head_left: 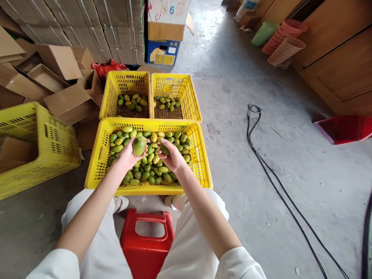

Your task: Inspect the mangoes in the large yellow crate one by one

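Note:
A big yellow crate (95, 162) full of green and yellow mangoes lies on the floor in front of me. My left hand (128, 155) is closed around a green mango (139, 145) held just above the pile. My right hand (173, 157) grips another green mango (164, 149) beside it, over the middle of the crate. Behind stand two smaller yellow crates: the left crate (109, 91) and the right crate (193, 97), each with a few mangoes on the bottom.
I sit on a red stool (145, 248). Another yellow crate (35, 147) and cardboard boxes (64, 97) stand at the left. A black cable (270, 170) runs across the concrete floor on the right, near a red bin (345, 128) and plastic baskets (283, 42).

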A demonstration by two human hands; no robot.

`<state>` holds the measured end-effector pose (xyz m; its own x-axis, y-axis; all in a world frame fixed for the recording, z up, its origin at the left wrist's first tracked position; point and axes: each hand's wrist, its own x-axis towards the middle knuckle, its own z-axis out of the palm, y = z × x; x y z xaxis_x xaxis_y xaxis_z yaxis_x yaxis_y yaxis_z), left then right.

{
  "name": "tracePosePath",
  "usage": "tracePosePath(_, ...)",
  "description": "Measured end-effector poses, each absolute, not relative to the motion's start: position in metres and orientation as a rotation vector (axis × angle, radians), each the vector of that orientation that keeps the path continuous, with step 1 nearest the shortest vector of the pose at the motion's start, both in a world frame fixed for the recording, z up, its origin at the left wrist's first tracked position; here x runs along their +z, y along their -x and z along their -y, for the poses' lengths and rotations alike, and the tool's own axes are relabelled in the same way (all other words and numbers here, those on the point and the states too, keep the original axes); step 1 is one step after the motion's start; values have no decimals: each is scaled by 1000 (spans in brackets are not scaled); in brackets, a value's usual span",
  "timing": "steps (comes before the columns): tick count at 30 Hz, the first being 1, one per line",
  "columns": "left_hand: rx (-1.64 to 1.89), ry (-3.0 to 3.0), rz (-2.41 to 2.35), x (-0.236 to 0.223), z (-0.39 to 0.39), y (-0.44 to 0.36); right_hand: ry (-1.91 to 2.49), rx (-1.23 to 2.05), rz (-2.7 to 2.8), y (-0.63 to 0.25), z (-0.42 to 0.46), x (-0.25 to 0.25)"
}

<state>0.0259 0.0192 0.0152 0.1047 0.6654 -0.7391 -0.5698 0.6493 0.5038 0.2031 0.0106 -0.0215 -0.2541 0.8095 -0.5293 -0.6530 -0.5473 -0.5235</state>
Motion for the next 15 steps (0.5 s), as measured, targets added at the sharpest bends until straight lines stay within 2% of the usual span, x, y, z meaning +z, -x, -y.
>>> tracePosePath(8,903,-41,-1197,5,-21,-24,850,2160,245,-206,-15,-23)
tracePosePath(15,1105,-109,-1249,-14,-22,-20,940,1973,305,-204,-13,-27)
